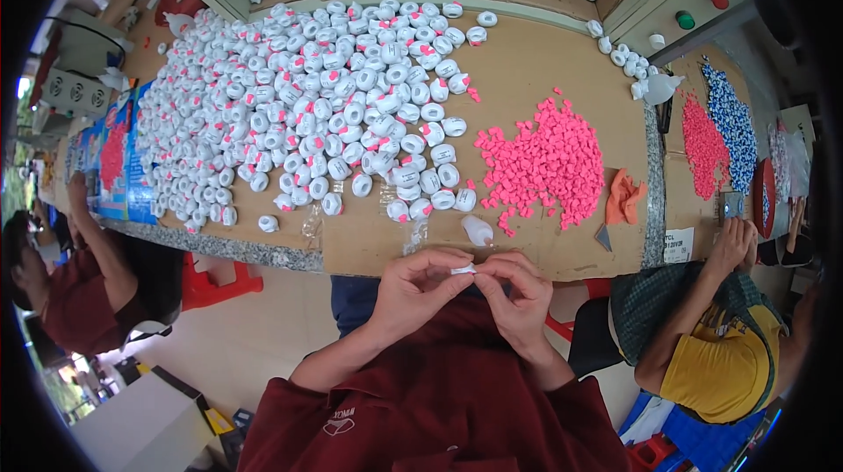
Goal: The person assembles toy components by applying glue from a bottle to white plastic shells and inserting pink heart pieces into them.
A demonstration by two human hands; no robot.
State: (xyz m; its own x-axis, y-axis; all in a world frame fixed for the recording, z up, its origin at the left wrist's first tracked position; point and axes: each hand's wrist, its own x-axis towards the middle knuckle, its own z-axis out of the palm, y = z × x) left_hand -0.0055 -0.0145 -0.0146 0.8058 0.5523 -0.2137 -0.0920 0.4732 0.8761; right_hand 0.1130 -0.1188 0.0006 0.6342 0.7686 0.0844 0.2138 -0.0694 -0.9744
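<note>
In front of my chest, at the table's near edge, my left hand pinches a small white plastic piece between thumb and fingertips. My right hand is closed on the same piece from its right end, so most of it is hidden by fingers. Just beyond my hands lies a translucent white bulb-shaped piece. A broad heap of rounded white plastic pieces with holes, many showing pink bits, spreads to the left. Right of it sits a pile of small pink pieces.
An orange rag and a dark flat blade-like piece lie at the right. A grey metal frame with green and red buttons stands at the back. Co-workers sit at left and right, beside other piles.
</note>
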